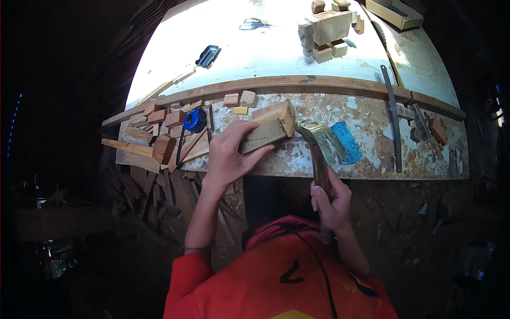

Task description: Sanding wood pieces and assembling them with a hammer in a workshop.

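Note:
My left hand (229, 151) grips a small wooden assembly (263, 136) on the near part of the bench, fingers over its top and thumb along the near side. A short upright wood piece stands at its right end. In my right hand (333, 202) is a claw hammer (320, 165), its brown handle wrapped by my fingers at the bench's front edge. The metal hammer head is raised just right of the assembly, apart from it by a small gap. Beside the head lies a blue sandpaper sheet (347, 142), partly covered by the claw.
A blue tape measure (195, 120) sits among wood offcuts (158, 118) at left. A long wooden strip (265, 84) crosses the bench. Beyond it are a block model (332, 27), scissors (254, 24) and a black case (208, 56). A dark metal blade (392, 119) lies at right.

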`<action>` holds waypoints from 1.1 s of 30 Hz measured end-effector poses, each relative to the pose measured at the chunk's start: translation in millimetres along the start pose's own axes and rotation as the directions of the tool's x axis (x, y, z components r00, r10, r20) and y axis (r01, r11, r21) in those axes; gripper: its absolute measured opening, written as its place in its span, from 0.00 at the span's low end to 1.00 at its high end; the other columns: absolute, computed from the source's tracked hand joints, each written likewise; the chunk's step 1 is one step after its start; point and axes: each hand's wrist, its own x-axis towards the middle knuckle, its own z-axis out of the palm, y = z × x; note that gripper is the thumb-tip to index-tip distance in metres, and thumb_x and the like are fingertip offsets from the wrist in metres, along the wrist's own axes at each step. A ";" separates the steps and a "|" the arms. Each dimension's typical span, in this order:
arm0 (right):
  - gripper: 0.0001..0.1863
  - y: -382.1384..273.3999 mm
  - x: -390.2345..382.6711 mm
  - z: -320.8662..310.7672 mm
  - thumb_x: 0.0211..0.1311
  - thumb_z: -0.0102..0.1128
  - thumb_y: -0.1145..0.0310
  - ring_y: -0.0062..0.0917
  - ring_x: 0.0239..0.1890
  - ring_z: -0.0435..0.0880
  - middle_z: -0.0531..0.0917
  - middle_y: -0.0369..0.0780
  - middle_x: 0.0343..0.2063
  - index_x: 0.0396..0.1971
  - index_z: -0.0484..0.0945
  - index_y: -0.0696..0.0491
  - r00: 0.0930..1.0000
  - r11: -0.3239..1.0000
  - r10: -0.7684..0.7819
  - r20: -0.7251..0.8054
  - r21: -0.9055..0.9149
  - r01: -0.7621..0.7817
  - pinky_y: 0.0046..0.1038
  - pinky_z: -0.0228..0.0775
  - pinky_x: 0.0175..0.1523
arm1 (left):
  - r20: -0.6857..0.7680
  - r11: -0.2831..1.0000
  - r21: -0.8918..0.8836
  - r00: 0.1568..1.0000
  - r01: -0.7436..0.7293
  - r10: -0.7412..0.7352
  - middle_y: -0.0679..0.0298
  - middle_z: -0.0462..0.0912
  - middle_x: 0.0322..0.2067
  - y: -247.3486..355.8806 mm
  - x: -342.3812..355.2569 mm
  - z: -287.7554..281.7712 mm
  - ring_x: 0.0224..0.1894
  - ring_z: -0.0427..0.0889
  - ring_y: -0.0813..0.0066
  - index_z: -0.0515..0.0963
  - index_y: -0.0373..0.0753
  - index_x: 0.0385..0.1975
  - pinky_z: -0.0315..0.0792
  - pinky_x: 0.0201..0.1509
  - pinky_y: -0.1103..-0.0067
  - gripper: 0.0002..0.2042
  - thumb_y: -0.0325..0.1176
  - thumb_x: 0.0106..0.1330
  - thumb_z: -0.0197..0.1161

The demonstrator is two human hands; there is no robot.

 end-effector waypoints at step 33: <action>0.31 -45.3 -14.3 -17.9 0.82 0.57 0.70 0.11 0.21 0.72 0.77 0.31 0.27 0.80 0.67 0.57 0.970 0.893 0.232 -0.069 -0.381 -0.241 0.18 0.62 0.24 | 0.415 0.971 0.240 0.905 -0.004 -0.099 0.55 0.87 0.28 -0.2 -11.6 50.2 0.35 0.91 0.51 0.82 0.37 0.34 0.84 0.40 0.60 0.19 0.46 0.59 0.80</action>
